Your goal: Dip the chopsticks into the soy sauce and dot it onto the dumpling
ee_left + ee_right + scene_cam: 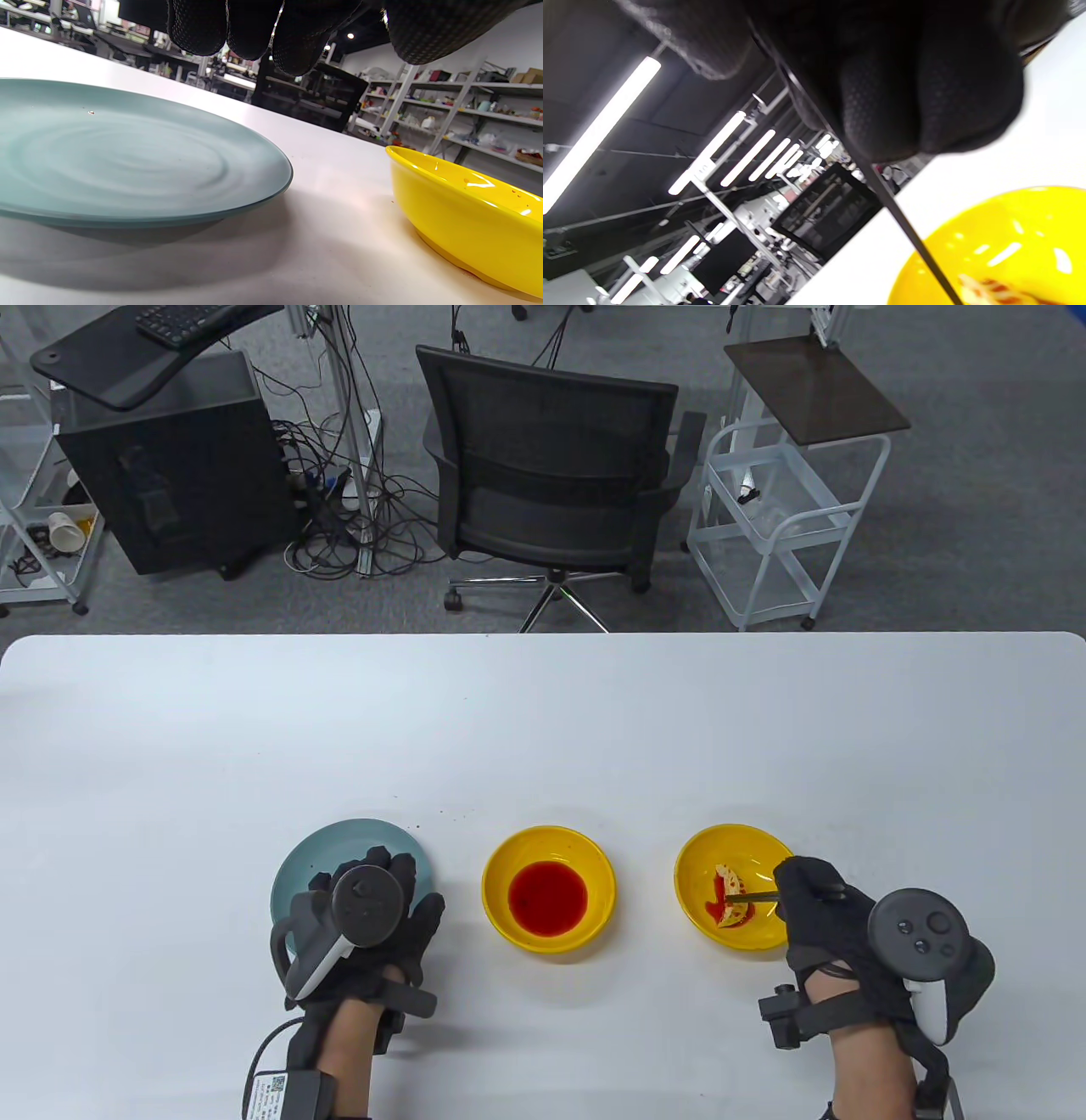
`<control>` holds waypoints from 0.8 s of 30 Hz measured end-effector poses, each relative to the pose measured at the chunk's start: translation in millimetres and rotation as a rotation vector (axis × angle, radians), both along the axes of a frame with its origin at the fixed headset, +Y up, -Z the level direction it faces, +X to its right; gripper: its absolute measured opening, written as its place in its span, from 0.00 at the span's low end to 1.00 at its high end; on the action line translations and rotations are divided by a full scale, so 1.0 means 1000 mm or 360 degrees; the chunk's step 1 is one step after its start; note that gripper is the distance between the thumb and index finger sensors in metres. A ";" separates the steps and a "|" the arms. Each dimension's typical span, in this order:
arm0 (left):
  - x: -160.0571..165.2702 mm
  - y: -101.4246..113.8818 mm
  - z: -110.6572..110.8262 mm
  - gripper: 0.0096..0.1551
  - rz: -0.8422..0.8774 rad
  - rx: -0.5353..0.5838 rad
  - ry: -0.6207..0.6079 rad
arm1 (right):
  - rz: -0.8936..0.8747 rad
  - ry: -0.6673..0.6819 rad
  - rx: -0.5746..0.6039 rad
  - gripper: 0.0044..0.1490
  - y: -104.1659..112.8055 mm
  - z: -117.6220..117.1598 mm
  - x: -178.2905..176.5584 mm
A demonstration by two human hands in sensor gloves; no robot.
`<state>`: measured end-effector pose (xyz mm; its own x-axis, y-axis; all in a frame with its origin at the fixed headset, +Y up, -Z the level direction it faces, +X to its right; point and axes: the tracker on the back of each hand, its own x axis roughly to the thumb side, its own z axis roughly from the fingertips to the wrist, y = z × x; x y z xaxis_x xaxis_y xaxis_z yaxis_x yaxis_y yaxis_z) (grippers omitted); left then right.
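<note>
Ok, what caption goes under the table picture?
Right hand dots chopsticks onto dumpling; left hand rests on blue plate.

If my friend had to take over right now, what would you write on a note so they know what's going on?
Right hand grips the chopsticks, tips at the dumpling in the right yellow bowl.
Left hand rests over the blue-green plate, holding nothing.
The sauce bowl, with red sauce, sits in the middle, between plate and dumpling bowl.
Done: the dumpling already has red sauce on it.
Left: perhaps more dipping and dotting, if needed, then put the chopsticks down.
</note>
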<state>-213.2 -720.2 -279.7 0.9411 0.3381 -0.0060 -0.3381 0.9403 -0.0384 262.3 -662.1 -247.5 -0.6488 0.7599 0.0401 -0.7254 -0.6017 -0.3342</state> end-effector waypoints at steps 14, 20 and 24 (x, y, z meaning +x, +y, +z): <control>0.001 0.001 0.000 0.44 -0.0012 0.0036 -0.0017 | 0.0071 0.0606 0.0366 0.31 -0.004 0.009 -0.080; 0.002 0.001 0.001 0.44 -0.0011 0.0027 -0.0018 | 0.0165 0.0808 0.0262 0.34 -0.027 0.007 -0.117; 0.002 0.001 0.001 0.44 -0.0001 0.0030 -0.0019 | 0.0196 0.0850 0.0185 0.35 -0.038 0.004 -0.126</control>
<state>-211.4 -719.5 -278.7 0.9412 0.3376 0.0116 -0.3372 0.9411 -0.0249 136.0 -699.9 -243.2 -0.5990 0.6506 0.4669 -0.7388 -0.6739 -0.0088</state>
